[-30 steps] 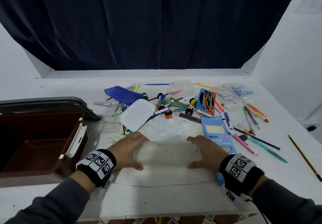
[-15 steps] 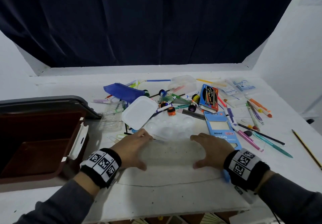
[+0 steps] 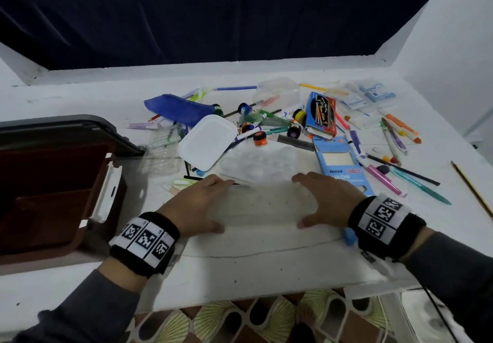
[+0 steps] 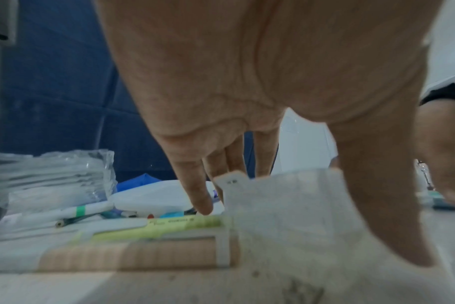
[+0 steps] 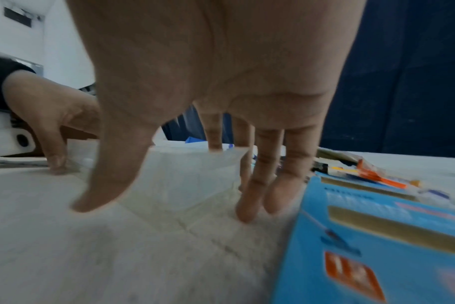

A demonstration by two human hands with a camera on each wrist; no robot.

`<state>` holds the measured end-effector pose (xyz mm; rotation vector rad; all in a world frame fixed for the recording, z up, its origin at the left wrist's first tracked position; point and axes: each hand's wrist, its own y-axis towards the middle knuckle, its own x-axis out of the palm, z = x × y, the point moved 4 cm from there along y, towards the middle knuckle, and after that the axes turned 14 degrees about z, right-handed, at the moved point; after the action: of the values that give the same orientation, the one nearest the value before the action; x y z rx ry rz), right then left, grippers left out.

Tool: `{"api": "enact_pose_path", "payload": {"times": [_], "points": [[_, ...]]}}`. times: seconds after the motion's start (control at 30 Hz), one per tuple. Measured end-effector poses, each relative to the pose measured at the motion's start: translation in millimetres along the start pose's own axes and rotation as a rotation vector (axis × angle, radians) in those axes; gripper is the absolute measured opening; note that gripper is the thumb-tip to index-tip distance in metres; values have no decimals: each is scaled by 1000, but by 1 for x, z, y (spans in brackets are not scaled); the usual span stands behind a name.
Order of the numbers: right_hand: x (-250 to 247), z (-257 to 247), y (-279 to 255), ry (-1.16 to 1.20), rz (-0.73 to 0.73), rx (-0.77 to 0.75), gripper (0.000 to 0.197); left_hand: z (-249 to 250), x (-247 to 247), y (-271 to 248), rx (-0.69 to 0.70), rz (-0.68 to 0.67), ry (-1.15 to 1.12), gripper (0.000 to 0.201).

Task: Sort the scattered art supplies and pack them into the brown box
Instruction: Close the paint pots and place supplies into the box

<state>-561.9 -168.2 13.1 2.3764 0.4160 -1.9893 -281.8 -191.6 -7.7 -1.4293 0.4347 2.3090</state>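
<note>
A clear plastic case (image 3: 262, 205) lies flat on the worktop (image 3: 240, 276), right in front of the person, and both hands are on its ends. The left hand (image 3: 193, 208) takes the case's left end, fingers stretched along its far edge and thumb on its near edge; the right hand (image 3: 324, 200) mirrors this at the case's right end. In the wrist views the fingers of each hand are spread and only lightly bent, tips down at the case's sides, so the hold looks loose, more a bracketing than a tight clasp. Whether the case is lifted off the worktop cannot be told

Left of the case stands the brown box (image 3: 50, 196), open, its grey lid (image 3: 66, 129) tipped back and a white latch (image 3: 106, 190) on the side facing the case. Just beyond the case lies a clear paint palette (image 3: 258, 162), with a white lid (image 3: 206, 141) beyond and left of it. Touching the case's right end is a light blue pencil box (image 3: 342, 166). Farther beyond the case are a blue pouch (image 3: 176, 109), small paint pots (image 3: 260, 138) and scattered markers (image 3: 394, 139). A pencil (image 3: 472, 190) lies well right of the case
</note>
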Motion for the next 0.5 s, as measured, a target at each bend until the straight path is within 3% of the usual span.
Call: {"api": "enact_pose_path", "payload": {"times": [0.1,0.2,0.3,0.37,0.43,0.5], "points": [[-6,-1,3,9,-105,-3,120,6,-4,0,6,33,-30,104],[-31,2,10,37,-104,-41,114,24,-23,12,74,205,-74,76],[-60,13,29,56,41,-80,80,36,-39,38,135,280,-73,52],[-76,25,52,14,209,-154,49,42,-47,62,136,251,-20,45],[-84,37,79,-18,282,-248,19,49,-50,90,149,213,41,43],[-88,49,108,-71,292,-291,11,54,-45,119,166,168,103,42]]}}
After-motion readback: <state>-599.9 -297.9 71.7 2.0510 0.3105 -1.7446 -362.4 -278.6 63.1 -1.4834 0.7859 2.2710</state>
